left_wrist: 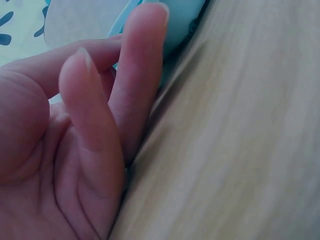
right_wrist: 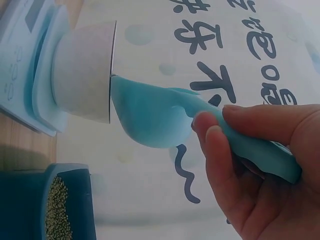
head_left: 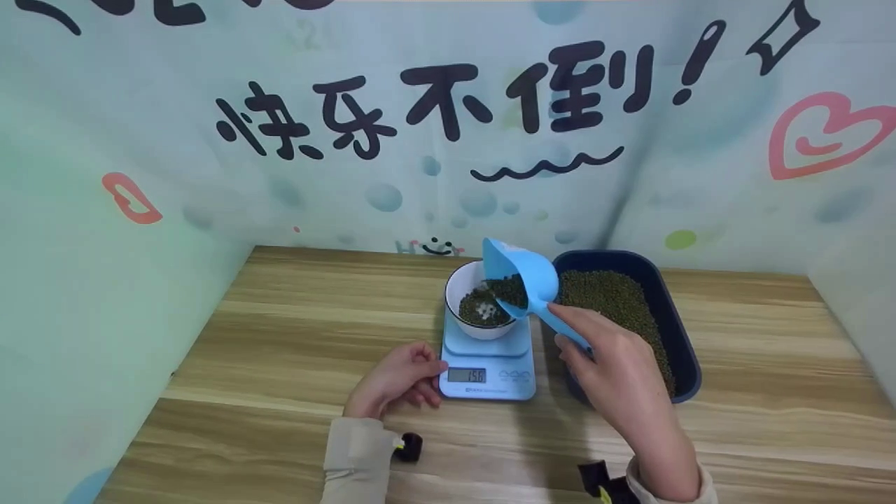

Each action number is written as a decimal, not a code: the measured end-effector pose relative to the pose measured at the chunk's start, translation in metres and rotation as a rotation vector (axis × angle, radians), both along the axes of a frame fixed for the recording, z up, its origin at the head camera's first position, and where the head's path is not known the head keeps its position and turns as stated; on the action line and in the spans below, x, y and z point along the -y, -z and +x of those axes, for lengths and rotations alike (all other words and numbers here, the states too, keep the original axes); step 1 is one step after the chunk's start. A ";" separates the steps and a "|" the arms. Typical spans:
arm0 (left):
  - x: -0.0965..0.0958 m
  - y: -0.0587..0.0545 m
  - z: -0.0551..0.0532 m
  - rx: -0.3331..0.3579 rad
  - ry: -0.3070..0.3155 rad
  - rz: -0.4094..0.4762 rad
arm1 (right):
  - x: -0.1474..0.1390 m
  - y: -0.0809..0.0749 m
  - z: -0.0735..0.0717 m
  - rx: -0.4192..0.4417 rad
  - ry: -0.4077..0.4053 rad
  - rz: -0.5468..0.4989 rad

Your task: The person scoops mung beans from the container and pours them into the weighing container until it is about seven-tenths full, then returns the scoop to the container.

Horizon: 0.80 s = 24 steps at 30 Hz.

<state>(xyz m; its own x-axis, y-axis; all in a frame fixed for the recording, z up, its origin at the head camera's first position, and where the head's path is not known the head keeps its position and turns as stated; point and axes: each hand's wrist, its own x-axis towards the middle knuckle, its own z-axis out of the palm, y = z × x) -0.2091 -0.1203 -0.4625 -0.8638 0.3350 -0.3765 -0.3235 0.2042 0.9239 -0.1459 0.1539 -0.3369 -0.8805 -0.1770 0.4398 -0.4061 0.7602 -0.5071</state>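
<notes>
A blue scoop (head_left: 537, 269) of small dark green beans tilts over the white bowl (head_left: 490, 333), its lip at the rim. My right hand (head_left: 616, 364) grips the scoop's handle (right_wrist: 260, 152) between thumb and fingers. Dark beans (head_left: 470, 308) lie in the bowl, with a pale patch of bottom showing among them. Under the bowl is a light blue kitchen scale (head_left: 514, 388), its display (head_left: 467, 376) lit with digits. At the scale's left edge, my left hand (head_left: 399, 378) rests on the table, thumb touching the edge, loosely bent fingers (left_wrist: 140, 65) beside it.
A dark blue tub (head_left: 689, 357) full of green beans (head_left: 612, 294) stands right of the scale, partly beneath my right hand. The wooden table (head_left: 280, 336) meets a printed cloth backdrop (head_left: 336, 210) behind and at both sides.
</notes>
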 end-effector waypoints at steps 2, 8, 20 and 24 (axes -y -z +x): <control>0.000 0.000 0.000 0.001 -0.001 0.000 | 0.000 0.000 0.000 -0.005 -0.001 0.000; 0.000 0.001 0.000 0.003 -0.001 0.000 | 0.001 0.002 0.000 -0.004 -0.003 -0.005; 0.000 0.000 0.001 -0.010 0.010 0.014 | 0.002 0.005 -0.002 -0.026 0.007 0.002; 0.000 0.000 0.001 -0.006 0.005 0.014 | 0.001 0.005 -0.003 -0.024 0.002 0.003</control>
